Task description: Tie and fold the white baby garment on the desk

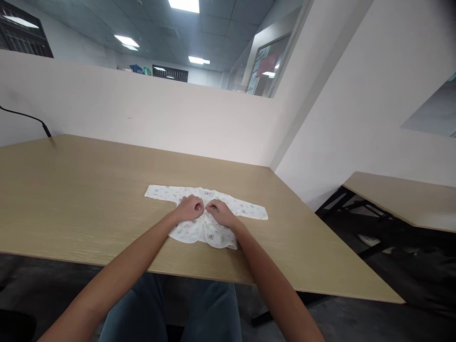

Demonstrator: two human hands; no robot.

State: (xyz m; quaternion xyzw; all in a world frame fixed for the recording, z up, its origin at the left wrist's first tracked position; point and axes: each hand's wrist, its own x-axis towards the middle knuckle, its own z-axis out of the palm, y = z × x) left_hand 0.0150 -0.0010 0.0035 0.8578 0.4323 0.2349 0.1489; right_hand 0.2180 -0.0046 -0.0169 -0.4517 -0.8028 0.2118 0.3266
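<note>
A small white long-sleeved garment (213, 233) with a scattered print lies on a wood-toned table (89, 190), its sleeves spread to either side and its neckline toward the far edge. The left hand (190, 207) and the right hand (220, 212) meet near its middle, just beside each other, fingertips pinching the fabric along the centre front (the exact grip is too small to make out). Below the table's near edge show the person's blue trousers (213, 308). A white partition (160, 114) stands behind, a black cable (26, 115) reaches in at far left, and another table (399, 194) stands at right.
</note>
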